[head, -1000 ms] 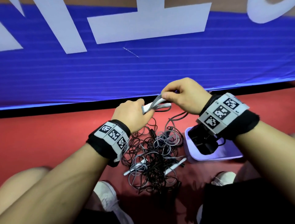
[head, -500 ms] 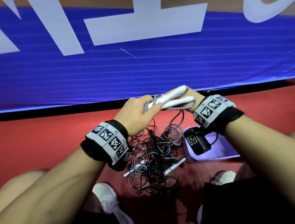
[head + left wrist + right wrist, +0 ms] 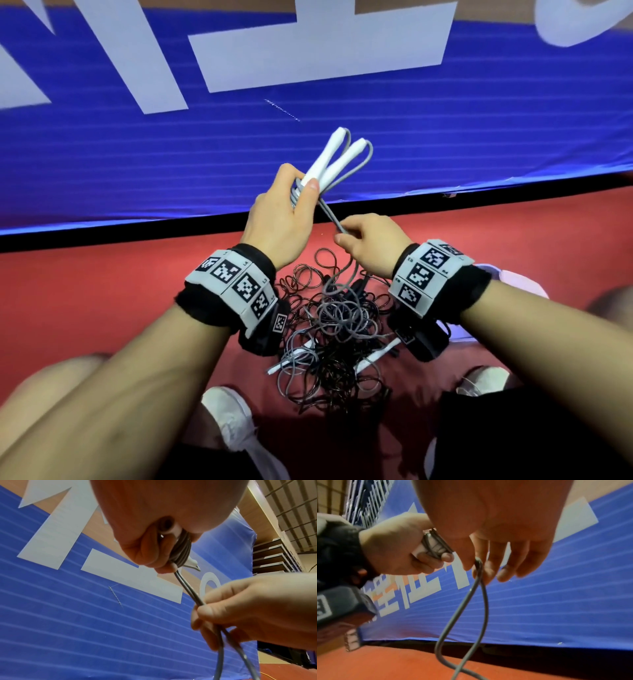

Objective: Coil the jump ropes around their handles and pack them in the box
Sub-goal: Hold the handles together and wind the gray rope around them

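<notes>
We can read no whole word anywhere. The blue banner (image 3: 342, 144) carries large white characters, cut off by the frame edge in the head view; in the right wrist view a row of smaller white characters shows on it, too slanted to make out. The grey wristbands (image 3: 233, 287) bear black-and-white square code markers, with tiny letters beside them that stay illegible.
</notes>
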The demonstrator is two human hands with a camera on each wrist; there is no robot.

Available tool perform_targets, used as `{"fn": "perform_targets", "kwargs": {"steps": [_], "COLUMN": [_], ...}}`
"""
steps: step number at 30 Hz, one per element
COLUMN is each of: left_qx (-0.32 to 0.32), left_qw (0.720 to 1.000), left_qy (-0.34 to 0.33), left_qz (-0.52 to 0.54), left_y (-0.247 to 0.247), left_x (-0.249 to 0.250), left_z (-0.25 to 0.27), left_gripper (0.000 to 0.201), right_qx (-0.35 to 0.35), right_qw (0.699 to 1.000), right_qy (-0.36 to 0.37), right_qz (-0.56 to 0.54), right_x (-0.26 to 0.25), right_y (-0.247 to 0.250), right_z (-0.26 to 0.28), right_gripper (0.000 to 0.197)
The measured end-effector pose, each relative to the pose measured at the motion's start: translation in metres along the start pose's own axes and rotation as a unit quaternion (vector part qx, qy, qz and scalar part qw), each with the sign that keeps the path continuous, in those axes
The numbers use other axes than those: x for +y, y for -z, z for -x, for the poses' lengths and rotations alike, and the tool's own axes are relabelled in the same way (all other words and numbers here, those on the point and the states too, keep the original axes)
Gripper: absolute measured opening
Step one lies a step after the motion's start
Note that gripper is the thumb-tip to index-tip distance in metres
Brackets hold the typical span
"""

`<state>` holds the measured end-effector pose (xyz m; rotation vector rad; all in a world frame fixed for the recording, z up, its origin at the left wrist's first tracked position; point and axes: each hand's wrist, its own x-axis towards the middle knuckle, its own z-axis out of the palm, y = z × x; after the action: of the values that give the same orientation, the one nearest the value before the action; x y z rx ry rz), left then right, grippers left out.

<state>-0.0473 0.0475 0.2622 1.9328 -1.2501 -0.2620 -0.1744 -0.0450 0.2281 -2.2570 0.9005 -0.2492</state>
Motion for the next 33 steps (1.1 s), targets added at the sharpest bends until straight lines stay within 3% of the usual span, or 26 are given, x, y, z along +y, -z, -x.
{"fn": "perform_targets", "kwargs": {"steps": [4, 7, 9, 11, 12, 13, 16, 19, 24, 29, 33], "left_qx": [-0.026, -0.035, -0.01, 0.013, 0.019, 0.024, 0.023, 0.018, 0.044, 0.039, 0.048], "left_qw": [0.999, 0.999, 0.999, 0.998, 0.998, 0.998, 0.998, 0.998, 0.996, 0.997, 0.997], "left_qy": [0.012, 0.004, 0.006, 0.01, 0.01, 0.012, 0.016, 0.029, 0.041, 0.044, 0.058], "left_qz": [-0.014, 0.013, 0.034, 0.053, 0.058, 0.06, 0.061, 0.055, 0.067, 0.059, 0.019], "left_y": [-0.001, -0.002, 0.0, 0.003, 0.003, 0.004, 0.003, 0.002, 0.008, 0.007, 0.008], "left_x": [0.005, 0.009, 0.008, 0.006, 0.006, 0.005, 0.003, 0.004, 0.005, 0.004, 0.002], "left_z": [0.002, 0.003, 0.001, -0.002, -0.003, -0.003, -0.003, -0.002, -0.006, -0.003, -0.007], "left_gripper": [0.025, 0.025, 0.025, 0.024, 0.024, 0.024, 0.025, 0.028, 0.024, 0.029, 0.031], "right_qx": [0.059, 0.128, 0.044, -0.114, -0.148, -0.139, -0.014, 0.052, 0.005, 0.025, 0.002], "right_qw": [0.992, 0.991, 0.988, 0.955, 0.947, 0.952, 0.986, 0.995, 0.987, 0.999, 0.988], "right_qy": [-0.044, -0.024, -0.022, -0.033, -0.028, -0.021, -0.03, -0.039, 0.003, 0.001, -0.026], "right_qz": [0.107, 0.013, -0.143, -0.272, -0.285, -0.273, -0.16, -0.08, -0.158, -0.032, -0.149], "right_x": [0.007, 0.011, 0.01, 0.005, 0.003, 0.003, 0.007, 0.011, 0.01, 0.009, 0.002], "right_y": [0.017, 0.022, 0.018, 0.011, 0.007, 0.005, 0.003, 0.006, 0.006, 0.011, 0.009], "right_z": [-0.008, -0.015, -0.015, -0.009, -0.007, -0.007, -0.012, -0.014, -0.012, -0.013, -0.012], "right_gripper": [0.018, 0.019, 0.022, 0.025, 0.025, 0.024, 0.022, 0.016, 0.017, 0.021, 0.027]}}
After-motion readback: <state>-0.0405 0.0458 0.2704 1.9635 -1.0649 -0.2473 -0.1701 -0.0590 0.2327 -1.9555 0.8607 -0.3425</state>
